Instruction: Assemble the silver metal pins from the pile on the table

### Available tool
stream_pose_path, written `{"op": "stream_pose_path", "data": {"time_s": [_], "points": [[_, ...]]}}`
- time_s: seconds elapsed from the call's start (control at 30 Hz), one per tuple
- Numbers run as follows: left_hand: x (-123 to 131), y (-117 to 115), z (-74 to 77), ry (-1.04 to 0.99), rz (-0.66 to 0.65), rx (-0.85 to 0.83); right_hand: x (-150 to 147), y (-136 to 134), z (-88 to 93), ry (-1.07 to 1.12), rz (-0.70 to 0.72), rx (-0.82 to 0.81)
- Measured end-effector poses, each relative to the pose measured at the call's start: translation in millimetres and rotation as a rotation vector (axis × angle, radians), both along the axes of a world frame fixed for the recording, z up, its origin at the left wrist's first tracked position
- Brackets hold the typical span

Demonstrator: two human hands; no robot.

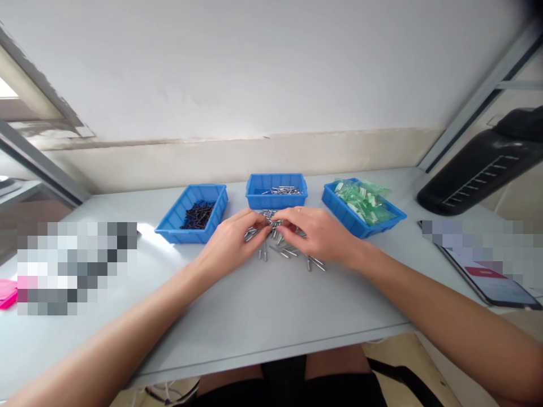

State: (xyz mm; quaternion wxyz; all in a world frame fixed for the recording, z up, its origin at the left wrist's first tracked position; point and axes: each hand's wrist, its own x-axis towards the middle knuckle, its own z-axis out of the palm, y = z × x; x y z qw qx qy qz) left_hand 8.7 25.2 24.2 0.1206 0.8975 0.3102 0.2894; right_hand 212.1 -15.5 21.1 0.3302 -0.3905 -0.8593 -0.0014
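Note:
Silver pin-shaped metal pieces, apparently blind rivets (285, 252), lie in a loose pile on the grey table. My left hand (231, 237) is at the pile's left side, its thumb and fingers curled together on some of the rivets. From the other side my right hand (320, 232) meets it, thumb and fingertips closed on rivets as well. The fingertips of both hands almost touch, and they partly hide which pieces are held. Just beyond them stands a blue bin (276, 201) with more silver rivets inside.
A blue bin (167, 234) of dark screws stands at left, and another blue bin (345, 217) with green plastic packets at right. Farther right are a black bottle (475, 169) and a phone (487, 277). A pink item (7, 294) sits at the left edge. A wall closes off the back.

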Motion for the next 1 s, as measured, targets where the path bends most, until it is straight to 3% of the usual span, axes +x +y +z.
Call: {"op": "stream_pose_path", "data": {"time_s": [0.4, 0.63, 1.0], "points": [[0.3, -0.5, -1.4, 0.072, 0.003, -0.061, 1.0, 2.3, -2.1, -0.019, -0.022, 0.032], [0.4, -0.8, -2.4, 0.115, -0.008, -0.050, -0.6, 2.3, -1.9, -0.090, 0.051, 0.018], [0.1, 0.9, -1.2, 0.015, 0.011, 0.003, 2.9, 6.6, -2.7, -0.107, -0.126, -0.118]]}}
